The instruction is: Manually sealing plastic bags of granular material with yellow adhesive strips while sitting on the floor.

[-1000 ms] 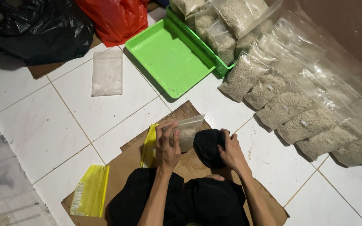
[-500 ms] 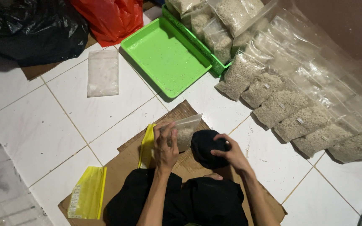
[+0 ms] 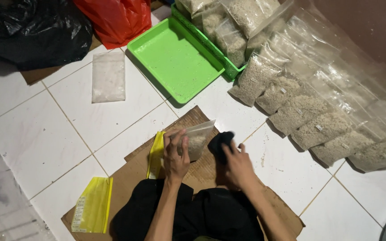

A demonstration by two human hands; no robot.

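My left hand (image 3: pixel 175 154) grips the top of a clear plastic bag (image 3: pixel 197 139) partly filled with pale grains, held over a sheet of brown cardboard (image 3: pixel 132 172). My right hand (image 3: pixel 238 165) rests just to its right, fingers on a black object (image 3: pixel 220 143) that lies on the cardboard. A yellow packet (image 3: pixel 156 154) sits right behind my left hand. My dark-clothed legs (image 3: pixel 202 214) cover the near part of the cardboard.
A row of several filled grain bags (image 3: pixel 300 111) runs along the right. Beyond it stand an empty green tray (image 3: pixel 175 58) and a second green tray (image 3: pixel 228 67) holding bags. A flat clear bag (image 3: pixel 108 76), another yellow packet (image 3: pixel 92 210), a black sack (image 3: pixel 32 31) and a red sack (image 3: pixel 117 18) lie around.
The view has shifted slightly. My right hand has slid down off the top of the black object, which now shows more. My left hand keeps its hold on the bag.
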